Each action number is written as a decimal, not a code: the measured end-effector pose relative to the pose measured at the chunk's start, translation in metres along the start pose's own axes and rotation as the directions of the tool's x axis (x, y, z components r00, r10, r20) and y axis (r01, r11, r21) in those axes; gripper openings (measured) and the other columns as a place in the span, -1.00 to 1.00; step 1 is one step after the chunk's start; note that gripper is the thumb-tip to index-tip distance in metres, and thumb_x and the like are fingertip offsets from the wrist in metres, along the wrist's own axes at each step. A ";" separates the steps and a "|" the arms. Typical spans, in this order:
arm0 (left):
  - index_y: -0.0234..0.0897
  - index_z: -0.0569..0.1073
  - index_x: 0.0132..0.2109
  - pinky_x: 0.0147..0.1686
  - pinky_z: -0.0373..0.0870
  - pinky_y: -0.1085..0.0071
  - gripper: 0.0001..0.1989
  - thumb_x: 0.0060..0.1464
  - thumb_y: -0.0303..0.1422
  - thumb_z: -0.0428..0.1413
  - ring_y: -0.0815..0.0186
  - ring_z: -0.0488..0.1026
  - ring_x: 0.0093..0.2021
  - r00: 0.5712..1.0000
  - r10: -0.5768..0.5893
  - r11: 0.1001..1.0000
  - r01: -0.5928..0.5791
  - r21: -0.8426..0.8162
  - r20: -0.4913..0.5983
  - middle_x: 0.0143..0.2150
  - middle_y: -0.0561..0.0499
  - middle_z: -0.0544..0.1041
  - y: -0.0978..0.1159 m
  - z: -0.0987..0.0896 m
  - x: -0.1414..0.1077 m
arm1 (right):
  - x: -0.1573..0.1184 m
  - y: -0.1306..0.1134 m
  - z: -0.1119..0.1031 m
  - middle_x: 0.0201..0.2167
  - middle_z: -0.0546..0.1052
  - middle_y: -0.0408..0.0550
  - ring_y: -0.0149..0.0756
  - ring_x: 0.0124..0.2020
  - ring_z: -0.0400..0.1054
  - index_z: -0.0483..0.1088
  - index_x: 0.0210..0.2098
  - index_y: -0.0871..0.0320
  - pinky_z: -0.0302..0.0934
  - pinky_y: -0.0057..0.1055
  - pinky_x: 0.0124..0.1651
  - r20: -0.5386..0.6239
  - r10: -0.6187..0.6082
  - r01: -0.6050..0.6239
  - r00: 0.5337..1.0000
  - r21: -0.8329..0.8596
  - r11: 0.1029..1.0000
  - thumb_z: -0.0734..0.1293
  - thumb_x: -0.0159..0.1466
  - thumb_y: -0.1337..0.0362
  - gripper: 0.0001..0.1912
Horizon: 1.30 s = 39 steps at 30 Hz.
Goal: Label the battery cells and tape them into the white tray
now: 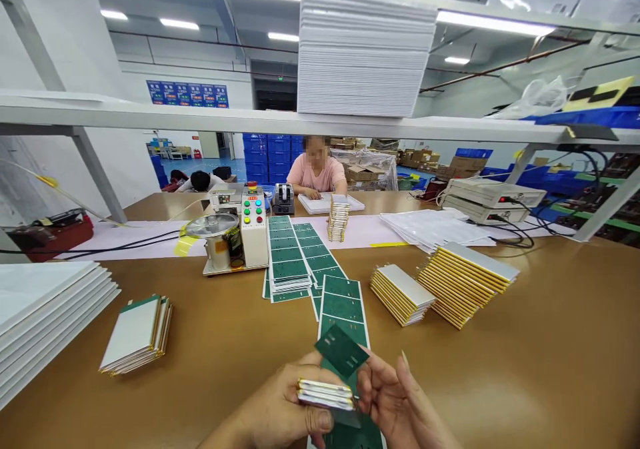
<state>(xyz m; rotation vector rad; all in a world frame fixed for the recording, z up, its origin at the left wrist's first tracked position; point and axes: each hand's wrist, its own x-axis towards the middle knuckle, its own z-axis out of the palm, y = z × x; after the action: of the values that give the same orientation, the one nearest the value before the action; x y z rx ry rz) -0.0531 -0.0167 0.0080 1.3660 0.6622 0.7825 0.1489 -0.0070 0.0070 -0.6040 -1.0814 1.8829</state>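
My left hand (287,402) is closed round a small stack of flat battery cells (325,394), silver-white with yellow edges. Just above that stack, my right hand (393,396) pinches the edge of a dark green sticker (342,350) with small slots cut in it. The sticker is tilted, and its far side lies close to the left fingers; whether they touch it I cannot tell. Beneath both hands lies a sheet of green stickers (343,300) with white borders, partly hidden by them.
More green sticker sheets (289,256) lie ahead. Cell stacks stand at left (133,332) and right (403,292), with a larger stack (465,282) beside. A machine with buttons (255,229) stands left of centre. Across the table sits a person (319,169). A shelf (225,121) spans above.
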 end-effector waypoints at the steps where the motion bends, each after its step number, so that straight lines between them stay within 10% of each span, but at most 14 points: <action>1: -0.32 0.50 -0.15 -0.54 0.39 0.58 -0.53 -0.17 -0.08 0.21 0.41 0.36 -0.35 1.000 -0.012 1.000 0.013 0.013 -0.025 -0.18 -0.06 0.27 0.000 0.002 0.001 | 0.000 0.003 0.002 -0.51 0.27 -0.07 -0.33 -0.47 0.18 0.45 -0.37 0.10 0.19 -0.32 -0.30 -0.009 0.006 -0.007 1.000 -0.035 0.999 -0.01 0.20 -0.21 -0.38; 4: -0.30 0.50 -0.16 -0.56 0.35 0.60 -0.56 -0.16 -0.10 0.21 0.46 0.32 -0.41 0.994 -0.043 0.998 0.048 0.050 -0.099 -0.27 0.00 0.27 -0.003 0.007 0.004 | -0.002 0.004 -0.001 -0.47 0.33 -0.05 -0.26 -0.39 0.23 0.46 -0.40 0.10 0.20 -0.28 -0.21 -0.136 -0.094 0.033 0.986 -0.394 0.918 0.08 0.19 -0.17 -0.46; 9: -0.27 0.49 -0.16 -0.45 0.27 0.60 -0.70 -0.08 -0.28 0.18 0.51 0.29 -0.42 0.996 -0.058 0.981 0.069 0.179 -0.066 -0.29 0.04 0.30 -0.006 0.005 0.002 | -0.005 -0.012 -0.012 -0.05 0.38 0.08 -0.09 0.02 0.21 0.34 0.01 0.12 0.07 -0.16 0.07 -0.364 -0.472 -0.014 0.803 -0.803 0.596 0.22 0.17 -0.05 -0.48; 13: -0.24 0.49 -0.17 -0.38 0.24 0.59 -0.76 -0.07 -0.38 0.14 0.49 0.29 -0.38 0.997 -0.064 0.968 0.070 0.240 -0.036 -0.31 0.08 0.32 -0.001 0.003 0.002 | -0.002 -0.014 -0.001 -0.24 0.47 0.00 -0.20 -0.18 0.34 0.44 -0.22 0.13 0.23 -0.33 -0.15 -0.219 -0.337 0.012 0.915 -0.823 0.568 0.22 0.21 0.04 -0.67; 17: -0.22 0.48 -0.18 -0.29 0.26 0.52 -0.76 -0.07 -0.42 0.12 0.45 0.31 -0.34 0.994 -0.112 0.935 0.108 0.338 -0.005 -0.33 0.09 0.35 0.010 0.001 0.004 | 0.008 -0.012 0.008 -0.45 0.44 -0.09 -0.28 -0.38 0.30 0.41 -0.40 0.14 0.19 -0.40 -0.32 -0.192 -0.353 0.023 0.916 -0.852 0.523 0.24 0.21 0.10 -0.75; 22: -0.21 0.46 -0.19 -0.06 0.21 0.42 -0.77 -0.08 -0.42 0.13 0.28 0.26 -0.01 0.995 -0.068 0.939 0.040 0.342 0.071 -0.13 0.01 0.42 0.012 -0.002 0.009 | 0.013 -0.043 -0.004 -0.45 0.40 -0.12 -0.34 -0.38 0.24 0.38 -0.41 0.14 0.13 -0.42 -0.29 -0.293 -0.499 0.117 0.816 -0.761 0.638 0.31 0.17 0.14 -0.81; 27: -0.32 0.30 -0.25 -0.44 0.17 0.57 -0.75 -0.12 -0.40 0.15 0.51 0.24 -0.49 0.992 -0.127 0.992 0.128 0.009 -0.024 -0.50 0.14 0.34 -0.002 -0.003 0.017 | 0.005 -0.068 0.003 -0.56 0.28 -0.25 -0.48 -0.54 0.11 0.28 -0.24 0.07 0.02 -0.50 -0.47 -0.232 -0.086 0.012 0.969 -0.306 0.952 0.40 0.09 0.17 -0.71; 39: -0.35 0.34 -0.29 -0.40 0.23 0.57 -0.79 -0.15 -0.44 0.16 0.50 0.24 -0.40 0.996 -0.045 0.998 0.041 -0.054 -0.076 -0.40 0.11 0.33 0.006 0.005 0.016 | 0.017 -0.041 0.024 -0.58 0.31 -0.25 -0.48 -0.55 0.13 0.22 -0.27 0.13 -0.03 -0.49 -0.46 -0.161 0.018 -0.072 0.987 -0.336 0.939 0.41 0.07 0.14 -0.64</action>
<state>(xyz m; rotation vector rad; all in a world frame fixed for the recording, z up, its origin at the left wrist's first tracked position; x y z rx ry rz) -0.0407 -0.0065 0.0152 1.2748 0.7242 0.8160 0.1408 0.0075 0.0545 -0.9647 -1.3091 1.6645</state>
